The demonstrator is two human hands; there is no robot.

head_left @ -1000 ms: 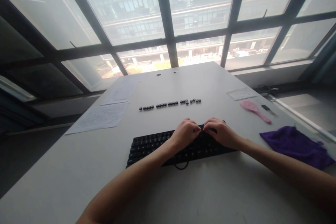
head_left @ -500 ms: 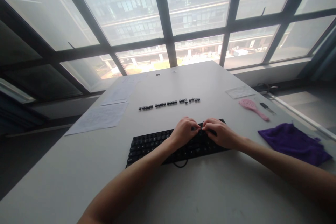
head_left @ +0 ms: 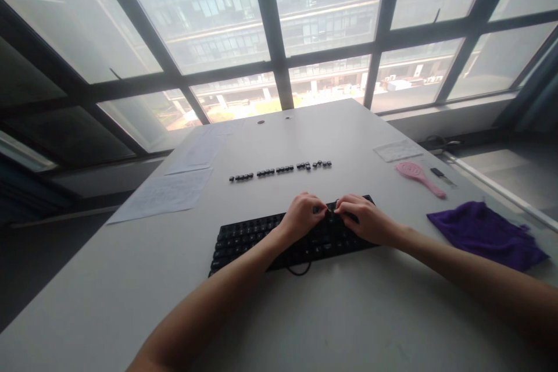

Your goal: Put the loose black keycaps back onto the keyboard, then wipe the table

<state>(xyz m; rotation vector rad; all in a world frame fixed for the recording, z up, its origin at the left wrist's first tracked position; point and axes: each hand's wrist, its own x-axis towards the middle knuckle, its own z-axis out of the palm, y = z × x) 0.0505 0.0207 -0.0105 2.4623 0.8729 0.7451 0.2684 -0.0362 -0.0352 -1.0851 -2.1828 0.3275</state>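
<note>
Black keys sit under both curled hands: the left hand (head_left: 301,216) and right hand (head_left: 364,219) have stayed knuckle to knuckle on the keyboard (head_left: 261,236), fingertips pinched together over one spot near its far edge; whether they grip a keycap I cannot tell. Little has shifted in the last second, so the picking there looks unfinished, while a row of loose keycaps (head_left: 281,170) lies beyond on the bench (head_left: 357,314), with a pink brush (head_left: 418,177) and purple cloth (head_left: 486,233) to the right.

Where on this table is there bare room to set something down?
Bare table lies in front of the keyboard, between the forearms. A strip is free between the keyboard and the row of keycaps. Crowded: right edge, with pink brush and purple cloth; left, papers.
</note>
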